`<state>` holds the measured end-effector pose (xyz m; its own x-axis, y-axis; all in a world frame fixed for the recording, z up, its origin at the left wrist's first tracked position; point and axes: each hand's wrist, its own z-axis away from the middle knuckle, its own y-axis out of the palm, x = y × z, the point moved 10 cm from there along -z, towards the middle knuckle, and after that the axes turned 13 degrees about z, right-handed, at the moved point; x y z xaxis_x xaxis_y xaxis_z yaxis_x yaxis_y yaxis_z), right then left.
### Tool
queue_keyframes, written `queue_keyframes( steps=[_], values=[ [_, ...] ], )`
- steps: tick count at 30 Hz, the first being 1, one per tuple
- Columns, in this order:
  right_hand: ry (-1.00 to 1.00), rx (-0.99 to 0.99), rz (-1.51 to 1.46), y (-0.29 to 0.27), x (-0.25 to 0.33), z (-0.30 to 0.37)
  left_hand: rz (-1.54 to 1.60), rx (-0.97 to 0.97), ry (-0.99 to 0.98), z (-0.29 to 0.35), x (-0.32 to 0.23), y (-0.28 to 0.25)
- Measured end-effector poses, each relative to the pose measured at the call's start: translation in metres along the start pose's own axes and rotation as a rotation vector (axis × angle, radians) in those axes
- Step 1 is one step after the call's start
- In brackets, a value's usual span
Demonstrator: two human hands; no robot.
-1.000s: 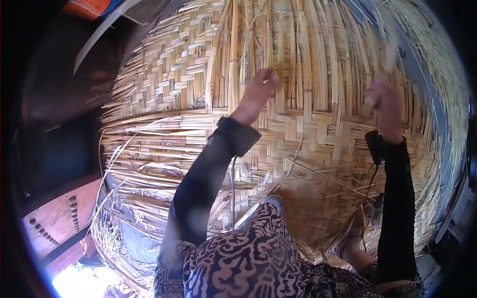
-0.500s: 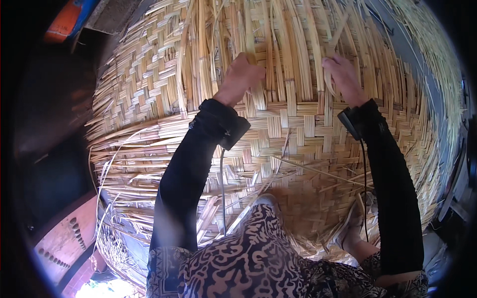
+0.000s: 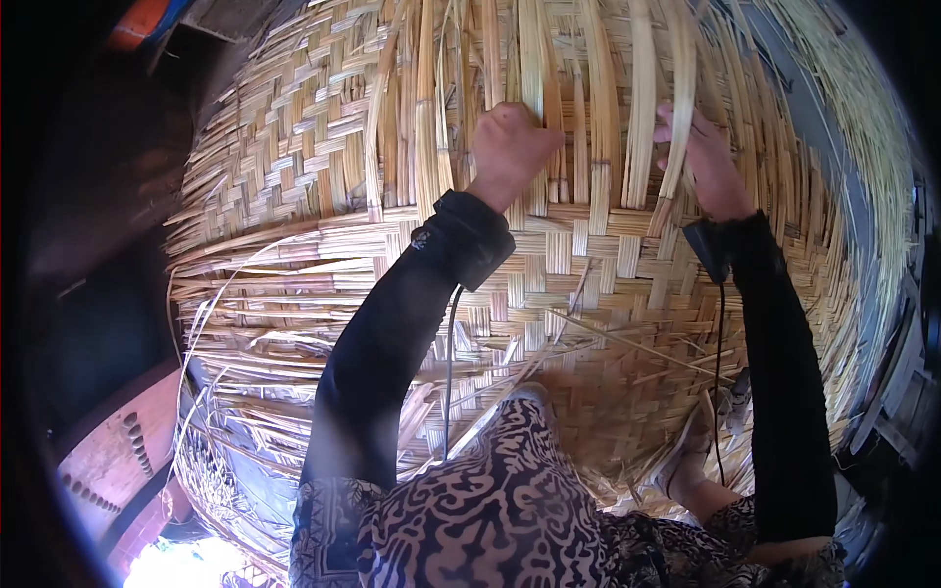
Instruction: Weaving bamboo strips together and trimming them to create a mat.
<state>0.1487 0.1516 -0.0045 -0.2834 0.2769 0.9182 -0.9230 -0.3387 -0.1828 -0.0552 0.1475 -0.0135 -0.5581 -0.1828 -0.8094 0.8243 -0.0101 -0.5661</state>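
Observation:
A large mat (image 3: 319,113) of woven, pale-yellow split cane strips spreads beneath both hands. My left hand (image 3: 512,147) is closed over a long upright strip (image 3: 532,73) near the middle of the loose strips; the fingertips are hidden. To its right, my right hand (image 3: 714,167) has its fingers curled behind a broad raised strip (image 3: 683,83), which crosses in front of them. The loose strips run away from me toward the top. Just nearer than the hands, their lower parts meet a checkered, tightly woven band (image 3: 588,245).
Loose strip ends and slivers (image 3: 637,343) lie on the mat before my legs. My sandalled foot (image 3: 686,461) rests at its near edge. Loose straw-like strips (image 3: 872,127) line the far right. A cable (image 3: 452,372) hangs from my left wrist, another (image 3: 720,382) from my right.
Both hands have shifted slightly to the right. A broad strip now stands raised across my right fingers, where a thin strip end hung before. The left hand stays closed.

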Motion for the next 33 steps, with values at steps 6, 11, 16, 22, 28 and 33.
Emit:
queue_keyframes(
  steps=[6, 11, 16, 22, 28, 33],
  values=[
    [-0.099, 0.003, 0.053, -0.004, 0.008, 0.002, 0.339, -0.017, -0.059, 0.006, 0.006, -0.008],
    [0.003, 0.067, -0.170, 0.003, -0.009, -0.007, 0.494, 0.107, -0.057, -0.001, 0.000, 0.005],
    [-0.090, 0.092, -0.131, 0.004, 0.006, 0.002, 0.132, -0.059, 0.040, 0.004, -0.017, 0.005],
    [-0.010, 0.024, -0.144, 0.008, 0.001, 0.000, 0.795, 0.275, -0.233, -0.002, 0.017, 0.031],
    [-0.034, 0.145, -0.249, 0.010, -0.008, -0.007, 0.882, 0.408, -0.024, 0.009, -0.006, 0.027],
    [0.001, 0.031, -0.187, 0.011, 0.000, -0.005, 1.219, 0.338, 0.124, 0.012, -0.033, 0.002]
  ],
)
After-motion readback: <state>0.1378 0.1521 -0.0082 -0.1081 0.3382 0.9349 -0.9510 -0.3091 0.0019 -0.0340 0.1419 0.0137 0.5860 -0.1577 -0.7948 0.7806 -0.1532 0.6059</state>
